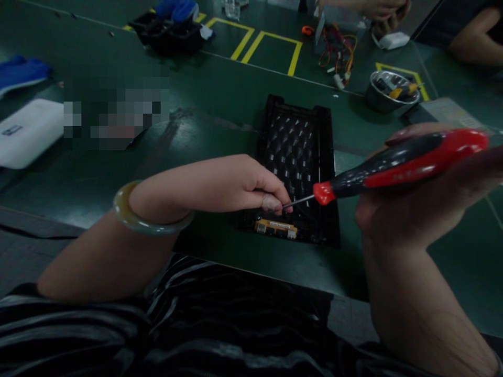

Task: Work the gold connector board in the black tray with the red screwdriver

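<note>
A red-and-black screwdriver (pixel 393 162) lies in the closed grip of my right hand (pixel 408 220), its shaft slanting down to the left. At the shaft's tip, the thumb and forefinger of my left hand (pixel 251 188) are pinched together; whatever they hold is hidden. Below them is a black plastic panel (pixel 326 178) with a textured lattice inside, lying flat on the table. A small yellowish circuit board (pixel 275 228) sits in the panel's near end, just below my left fingertips.
A metal bowl (pixel 377 102) of tools stands at right, near a grey flat piece (pixel 451 112). Behind are cables (pixel 341 52) and a co-worker's hands (pixel 381 10). A black tray (pixel 168 39) with blue gloves (pixel 176 9) stands far left; a white case (pixel 31 131) lies nearer.
</note>
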Tool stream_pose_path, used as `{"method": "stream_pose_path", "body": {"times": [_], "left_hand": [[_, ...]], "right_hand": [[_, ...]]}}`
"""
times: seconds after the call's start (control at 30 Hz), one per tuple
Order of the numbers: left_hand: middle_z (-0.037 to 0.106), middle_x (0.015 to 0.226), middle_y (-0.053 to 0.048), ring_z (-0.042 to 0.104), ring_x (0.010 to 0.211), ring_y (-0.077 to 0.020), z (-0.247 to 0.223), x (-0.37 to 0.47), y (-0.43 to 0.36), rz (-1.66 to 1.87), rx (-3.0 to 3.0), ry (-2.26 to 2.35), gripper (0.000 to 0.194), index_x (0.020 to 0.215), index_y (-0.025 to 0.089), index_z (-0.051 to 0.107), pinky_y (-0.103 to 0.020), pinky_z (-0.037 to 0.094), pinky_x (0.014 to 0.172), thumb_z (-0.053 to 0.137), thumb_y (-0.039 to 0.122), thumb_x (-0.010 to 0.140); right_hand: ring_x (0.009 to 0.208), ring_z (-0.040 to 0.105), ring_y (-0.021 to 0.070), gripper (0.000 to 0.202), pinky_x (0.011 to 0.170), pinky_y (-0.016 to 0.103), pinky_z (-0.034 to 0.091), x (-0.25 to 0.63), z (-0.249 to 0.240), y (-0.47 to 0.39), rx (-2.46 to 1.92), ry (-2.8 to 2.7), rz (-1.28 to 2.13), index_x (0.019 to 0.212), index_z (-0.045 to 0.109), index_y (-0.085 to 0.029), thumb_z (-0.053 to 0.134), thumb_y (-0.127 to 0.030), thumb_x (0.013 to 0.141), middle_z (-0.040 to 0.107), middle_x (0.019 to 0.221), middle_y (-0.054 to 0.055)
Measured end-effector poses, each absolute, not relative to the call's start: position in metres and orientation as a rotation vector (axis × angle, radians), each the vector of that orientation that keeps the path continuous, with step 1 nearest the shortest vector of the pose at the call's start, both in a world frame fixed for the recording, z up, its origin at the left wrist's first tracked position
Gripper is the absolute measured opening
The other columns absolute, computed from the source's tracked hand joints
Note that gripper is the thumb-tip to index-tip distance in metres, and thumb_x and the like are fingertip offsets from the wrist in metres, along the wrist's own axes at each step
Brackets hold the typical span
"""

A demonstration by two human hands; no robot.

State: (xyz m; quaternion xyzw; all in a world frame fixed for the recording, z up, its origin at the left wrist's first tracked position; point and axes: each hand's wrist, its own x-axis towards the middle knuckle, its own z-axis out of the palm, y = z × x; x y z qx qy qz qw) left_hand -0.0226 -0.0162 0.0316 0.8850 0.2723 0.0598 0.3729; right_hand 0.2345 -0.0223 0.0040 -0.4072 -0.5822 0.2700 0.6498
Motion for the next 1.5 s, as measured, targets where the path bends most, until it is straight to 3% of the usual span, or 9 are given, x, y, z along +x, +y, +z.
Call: {"method": "stream_pose_path", "body": {"times": [0.17,0.33,0.43,0.63,0.83,1.0,1.17,1.5], "left_hand": [[0.077,0.096,0.004,0.071,0.084,-0.0139,0.029,-0.024,-0.016,0.09,2.214,0.671,0.02,0.107,0.028,0.075,-0.024,0.048,0.076,0.057,0.03,0.097],[0.076,0.103,0.001,0.07,0.089,-0.0141,0.032,-0.023,-0.017,0.149,2.255,0.699,0.022,0.11,0.025,0.072,-0.024,0.048,0.08,0.054,0.027,0.098],[0.076,0.103,0.001,0.07,0.09,-0.014,0.033,-0.023,-0.017,0.148,2.285,0.708,0.022,0.111,0.026,0.072,-0.024,0.048,0.082,0.054,0.028,0.098],[0.076,0.104,0.002,0.071,0.089,-0.0133,0.031,-0.023,-0.015,0.111,2.35,0.717,0.021,0.111,0.026,0.072,-0.022,0.048,0.078,0.054,0.027,0.099],[0.076,0.104,0.003,0.071,0.089,-0.0133,0.029,-0.023,-0.015,0.141,2.313,0.699,0.021,0.11,0.027,0.072,-0.023,0.048,0.08,0.055,0.026,0.098],[0.076,0.105,0.0,0.07,0.088,-0.014,0.032,-0.023,-0.016,0.124,2.348,0.716,0.023,0.112,0.025,0.072,-0.023,0.047,0.078,0.052,0.029,0.1],[0.076,0.103,0.001,0.07,0.087,-0.0142,0.033,-0.023,-0.017,0.136,2.324,0.708,0.023,0.111,0.026,0.072,-0.024,0.047,0.079,0.054,0.029,0.099],[0.076,0.102,0.001,0.071,0.089,-0.0153,0.03,-0.022,-0.016,0.104,2.353,0.706,0.025,0.114,0.028,0.072,-0.025,0.048,0.079,0.052,0.031,0.1]], "right_hand": [[0.066,0.073,0.0102,0.053,0.036,0.012,0.042,0.218,0.014,-0.028,-0.893,-1.361,0.622,0.092,0.069,-0.026,0.036,-0.067,0.096,0.067,0.087,-0.003],[0.046,0.055,-0.0002,0.034,0.036,0.01,0.039,0.207,0.022,-0.033,-0.678,-1.285,0.609,0.083,0.073,-0.024,0.061,-0.055,0.09,0.059,0.072,-0.007],[0.046,0.054,-0.0001,0.034,0.038,0.01,0.04,0.204,0.022,-0.031,-0.703,-1.248,0.622,0.082,0.073,-0.023,0.058,-0.051,0.093,0.057,0.068,-0.006],[0.046,0.054,0.0013,0.038,0.035,0.012,0.04,0.203,0.018,-0.03,-0.756,-1.243,0.512,0.077,0.072,-0.025,0.059,-0.059,0.09,0.06,0.072,-0.006],[0.043,0.051,0.0037,0.024,0.029,0.016,0.033,0.193,0.031,-0.047,-0.723,-1.19,0.718,0.082,0.074,-0.024,0.067,-0.045,0.09,0.056,0.062,-0.006],[0.042,0.051,0.0023,0.031,0.03,0.014,0.034,0.196,0.027,-0.043,-0.745,-1.208,0.617,0.082,0.074,-0.024,0.06,-0.048,0.094,0.056,0.063,-0.006],[0.043,0.051,0.0003,0.033,0.033,0.011,0.037,0.2,0.024,-0.039,-0.685,-1.233,0.602,0.084,0.078,-0.026,0.063,-0.055,0.089,0.057,0.065,-0.006],[0.039,0.045,0.0032,0.031,0.028,0.018,0.031,0.194,0.032,-0.048,-0.777,-1.208,0.674,0.081,0.072,-0.025,0.063,-0.053,0.091,0.055,0.061,-0.006]]}}
